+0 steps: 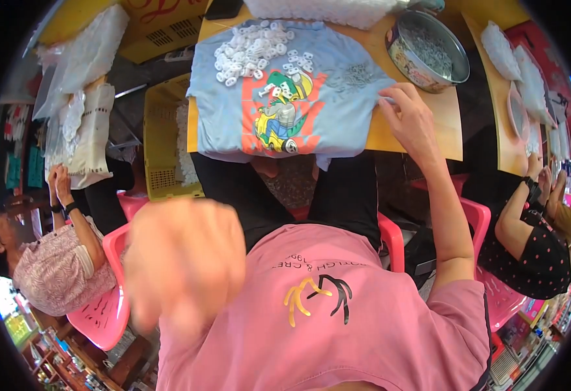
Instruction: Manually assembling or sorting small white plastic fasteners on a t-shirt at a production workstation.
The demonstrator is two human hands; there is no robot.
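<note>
A light blue printed shirt (pixel 217 120) is spread over the wooden table in front of me. On its left part lies a heap of small white oval plastic pieces with holes (pixel 249 49); several more are scattered on the print. A patch of small grey metal pieces (pixel 352 77), too small to name, lies on its right side. My right hand (pixel 412 120) is by the shirt's right edge, thumb and forefinger slightly apart, nothing visible between them. Close to the camera, my left hand (pixel 184 257) is raised above my lap, smeared by motion; its fingers cannot be made out.
A round tin (pixel 419 78) of grey metal pieces stands at the table's right. A clear bag of white pieces (pixel 324 10) lies at the back. Below left is a yellow crate (pixel 161 143). People sit at tables on both sides, on pink chairs (pixel 103 319).
</note>
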